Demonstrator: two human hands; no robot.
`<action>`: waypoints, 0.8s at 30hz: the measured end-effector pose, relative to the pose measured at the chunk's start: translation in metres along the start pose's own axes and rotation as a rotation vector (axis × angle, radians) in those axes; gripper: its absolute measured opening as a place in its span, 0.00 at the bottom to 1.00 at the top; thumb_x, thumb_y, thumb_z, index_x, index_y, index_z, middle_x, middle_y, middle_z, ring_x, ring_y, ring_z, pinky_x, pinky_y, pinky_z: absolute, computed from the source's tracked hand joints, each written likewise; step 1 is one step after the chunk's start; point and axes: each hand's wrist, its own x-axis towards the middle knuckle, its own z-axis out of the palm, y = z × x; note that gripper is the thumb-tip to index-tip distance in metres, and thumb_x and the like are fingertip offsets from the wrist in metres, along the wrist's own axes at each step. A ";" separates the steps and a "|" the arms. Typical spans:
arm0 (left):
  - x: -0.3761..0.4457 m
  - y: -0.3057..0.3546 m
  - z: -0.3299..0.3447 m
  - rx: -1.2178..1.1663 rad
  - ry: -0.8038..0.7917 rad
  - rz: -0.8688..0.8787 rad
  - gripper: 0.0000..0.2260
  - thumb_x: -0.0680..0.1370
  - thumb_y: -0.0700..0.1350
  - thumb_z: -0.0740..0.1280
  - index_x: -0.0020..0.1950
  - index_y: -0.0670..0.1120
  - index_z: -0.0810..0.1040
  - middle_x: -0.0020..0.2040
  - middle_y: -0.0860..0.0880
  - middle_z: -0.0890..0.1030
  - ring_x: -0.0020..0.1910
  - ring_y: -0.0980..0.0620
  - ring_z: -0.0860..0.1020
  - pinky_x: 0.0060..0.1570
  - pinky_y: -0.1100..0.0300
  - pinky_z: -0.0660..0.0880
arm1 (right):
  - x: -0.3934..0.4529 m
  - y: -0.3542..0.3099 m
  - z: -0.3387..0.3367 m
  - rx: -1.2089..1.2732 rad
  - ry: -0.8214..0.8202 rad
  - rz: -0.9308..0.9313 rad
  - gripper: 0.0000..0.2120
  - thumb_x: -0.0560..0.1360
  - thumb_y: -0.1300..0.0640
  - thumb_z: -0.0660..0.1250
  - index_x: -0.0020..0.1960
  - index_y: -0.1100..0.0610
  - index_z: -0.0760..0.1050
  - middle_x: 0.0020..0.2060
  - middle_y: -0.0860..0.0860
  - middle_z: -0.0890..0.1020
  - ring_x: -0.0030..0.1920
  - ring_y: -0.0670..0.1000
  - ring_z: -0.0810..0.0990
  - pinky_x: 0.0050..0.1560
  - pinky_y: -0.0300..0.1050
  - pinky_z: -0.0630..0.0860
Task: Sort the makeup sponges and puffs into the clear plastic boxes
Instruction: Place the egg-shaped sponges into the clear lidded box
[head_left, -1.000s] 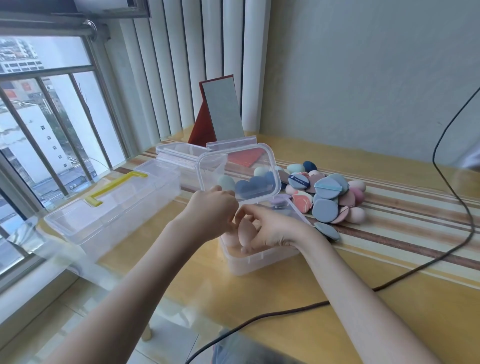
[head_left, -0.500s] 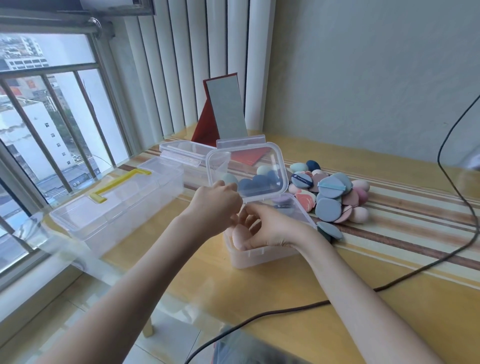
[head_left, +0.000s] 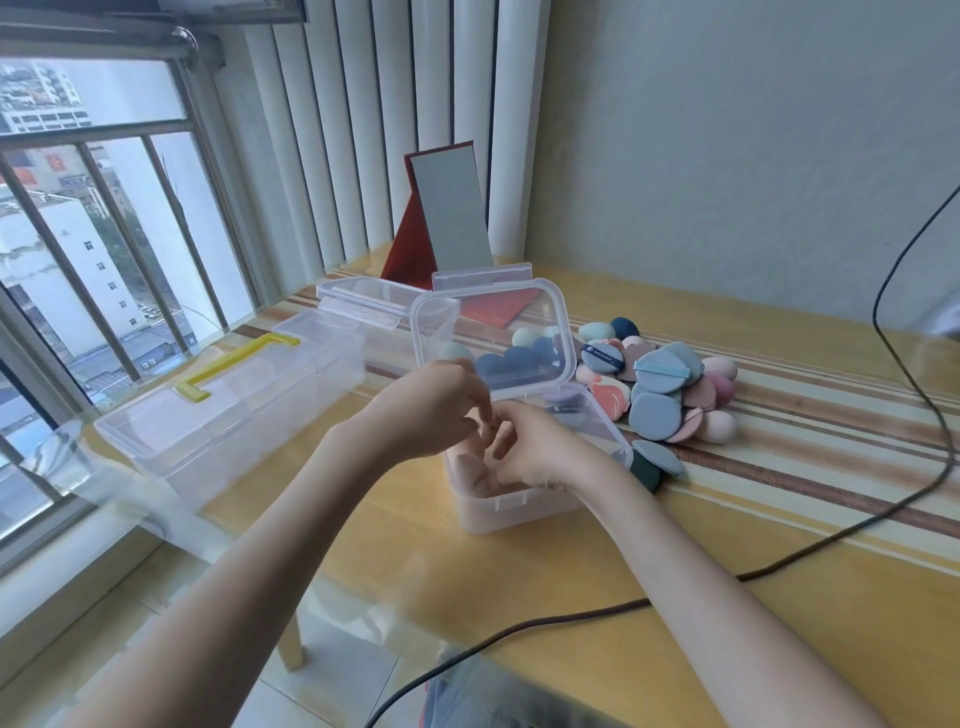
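Meeting over the small clear box (head_left: 511, 506) near the worktop's front edge, left hand (head_left: 426, 410) loosely curled, right hand (head_left: 540, 452) fingers bent inside — hold unclear, sponges and puffs (head_left: 662, 384) piled just right, long box (head_left: 228, 405) by the window (head_left: 93, 234).

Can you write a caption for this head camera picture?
Both hands, left and right, reach into a small clear box beside a pile of sponges and puffs.

Both hands (head_left: 498, 441) crowd the small box (head_left: 511, 506); its raised lid (head_left: 493, 332) blocks behind.
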 end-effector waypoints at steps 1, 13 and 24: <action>-0.001 0.002 -0.001 -0.126 0.029 -0.002 0.10 0.73 0.39 0.68 0.52 0.49 0.80 0.51 0.51 0.75 0.50 0.53 0.75 0.48 0.65 0.71 | 0.000 -0.001 -0.001 0.020 -0.033 -0.007 0.17 0.64 0.64 0.77 0.49 0.57 0.73 0.39 0.51 0.79 0.38 0.48 0.77 0.40 0.42 0.76; -0.002 0.004 0.016 -0.212 -0.230 -0.037 0.28 0.69 0.42 0.75 0.63 0.47 0.65 0.58 0.51 0.66 0.54 0.51 0.69 0.53 0.61 0.72 | 0.003 0.009 -0.011 0.210 -0.194 0.089 0.22 0.68 0.72 0.71 0.59 0.59 0.73 0.50 0.54 0.83 0.56 0.54 0.81 0.61 0.51 0.77; 0.004 -0.001 0.026 -0.231 -0.177 -0.077 0.24 0.66 0.40 0.75 0.53 0.48 0.63 0.54 0.49 0.70 0.50 0.49 0.71 0.48 0.57 0.71 | -0.006 0.009 -0.018 0.577 -0.232 0.061 0.18 0.74 0.73 0.59 0.63 0.68 0.72 0.47 0.58 0.77 0.48 0.52 0.78 0.53 0.43 0.79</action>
